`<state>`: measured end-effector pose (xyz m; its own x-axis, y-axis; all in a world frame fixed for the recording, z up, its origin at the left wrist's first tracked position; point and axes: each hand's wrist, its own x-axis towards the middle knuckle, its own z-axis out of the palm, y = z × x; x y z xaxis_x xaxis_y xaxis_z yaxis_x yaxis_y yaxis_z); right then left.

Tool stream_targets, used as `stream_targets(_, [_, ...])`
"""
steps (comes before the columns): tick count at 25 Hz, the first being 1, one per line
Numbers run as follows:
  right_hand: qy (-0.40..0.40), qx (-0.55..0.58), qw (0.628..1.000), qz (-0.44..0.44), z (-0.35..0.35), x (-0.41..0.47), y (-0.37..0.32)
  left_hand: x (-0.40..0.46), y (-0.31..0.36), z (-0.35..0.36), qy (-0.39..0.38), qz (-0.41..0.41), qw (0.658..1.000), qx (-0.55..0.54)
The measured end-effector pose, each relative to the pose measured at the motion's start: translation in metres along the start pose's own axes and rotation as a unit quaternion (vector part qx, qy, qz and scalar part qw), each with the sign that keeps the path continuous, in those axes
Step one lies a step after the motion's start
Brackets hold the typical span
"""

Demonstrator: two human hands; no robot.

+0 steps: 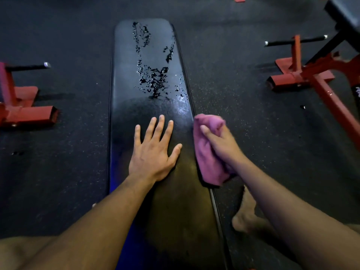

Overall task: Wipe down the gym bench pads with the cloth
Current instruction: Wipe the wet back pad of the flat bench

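A long black bench pad runs away from me down the middle of the view. Dark wet patches spread over its far half. My left hand lies flat on the near middle of the pad, fingers straight and spread. My right hand grips a bunched purple cloth at the pad's right edge. The cloth hangs down over that edge.
Red steel frames stand on the dark rubber floor at the left and the right. Another black pad shows at the top right corner. A bare foot rests on the floor right of the bench.
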<state>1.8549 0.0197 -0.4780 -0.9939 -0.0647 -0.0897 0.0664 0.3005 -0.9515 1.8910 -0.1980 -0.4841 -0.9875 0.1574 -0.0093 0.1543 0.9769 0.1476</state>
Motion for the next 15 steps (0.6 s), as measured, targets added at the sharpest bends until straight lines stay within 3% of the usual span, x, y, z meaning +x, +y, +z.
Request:
stream_targets(4, [0.031, -0.158, 0.987, 0.011, 0.035, 0.009, 0.006, 0.001, -0.001, 0.003, 0.011, 0.005, 1.0, 0.001])
stream_targets(11, [0.082, -0.121, 0.988, 0.047, 0.043, 0.134, -0.018, 0.001, -0.001, 0.005, 0.017, 0.009, 1.0, 0.012])
stream_targets(15, [0.042, -0.1, 0.993, 0.053, 0.035, 0.09, -0.014, 0.0, -0.001, 0.003, 0.013, 0.008, 1.0, 0.013])
